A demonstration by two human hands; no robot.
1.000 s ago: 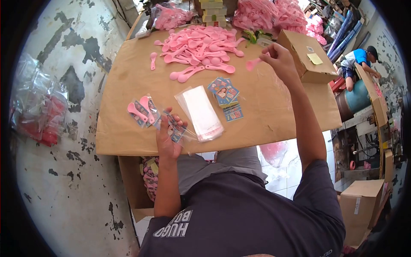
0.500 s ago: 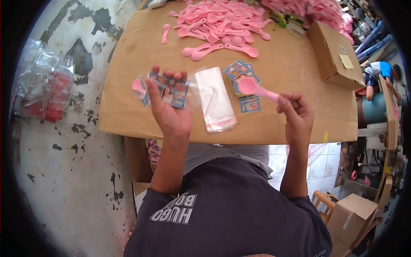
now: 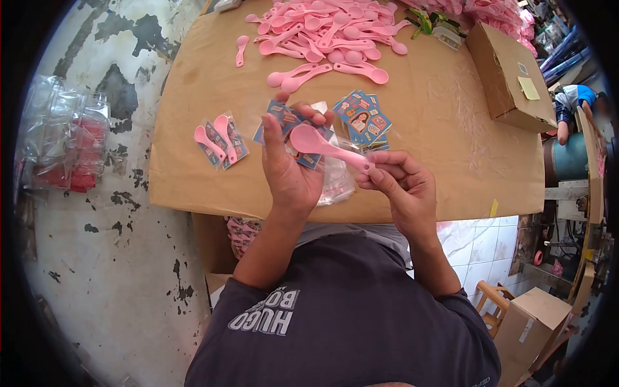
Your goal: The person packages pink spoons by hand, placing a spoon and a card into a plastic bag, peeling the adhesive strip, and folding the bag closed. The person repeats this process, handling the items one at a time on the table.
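Note:
My left hand is palm up, its fingers and thumb around a blue printed card in a clear plastic bag. Between the thumb and fingers of my right hand is the handle end of a pink spoon. Its bowl lies over the card and hides part of it. Beneath my hands, a stack of clear plastic bags is partly covered. Beyond the right hand sits a fanned stack of blue cards. To the left lie two bagged cards with pink spoons.
A large pile of pink spoons covers the far part of the brown-papered table. A cardboard box stands at the right edge. Plastic packs lie at far left. Another person is at the far right.
My right hand has brought the spoon leftward, over the card. My left hand has moved right, uncovering the two bagged spoons on the table.

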